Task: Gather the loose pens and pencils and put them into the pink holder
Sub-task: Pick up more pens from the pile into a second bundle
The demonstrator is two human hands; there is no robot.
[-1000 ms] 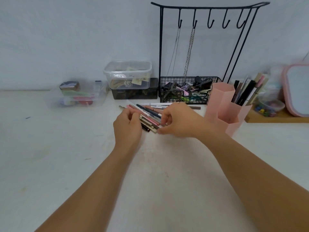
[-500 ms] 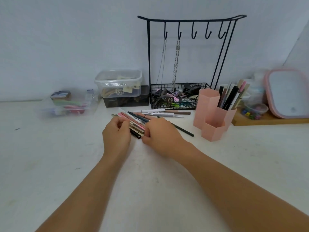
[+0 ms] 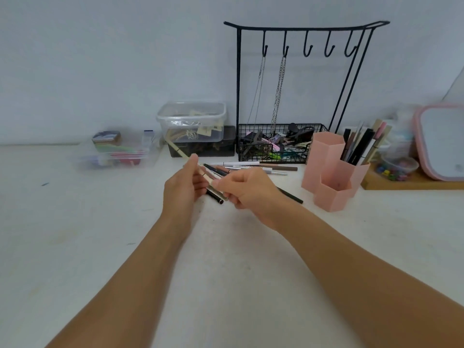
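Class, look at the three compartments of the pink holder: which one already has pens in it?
The back right compartment of the pink holder already holds pens, standing upright. The tall back left compartment and the short front one show none.

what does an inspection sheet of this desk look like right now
surface: white tabletop, bare in front, a few small dark specks.
job's things: pink hexagonal plastic holder at right, its rear cell already holding pens; bundle of loose pens and pencils between both hands; three light and brown pens and a black pencil lying on the table.
clutter: clear lidded plastic tub on a dark box; black wire rack with hooks, two chains hanging; clear organiser; pink-framed mirror.
grips: left hand and right hand both closed on the bundle.
cables: nothing seen.
surroundings: plain pale wall.
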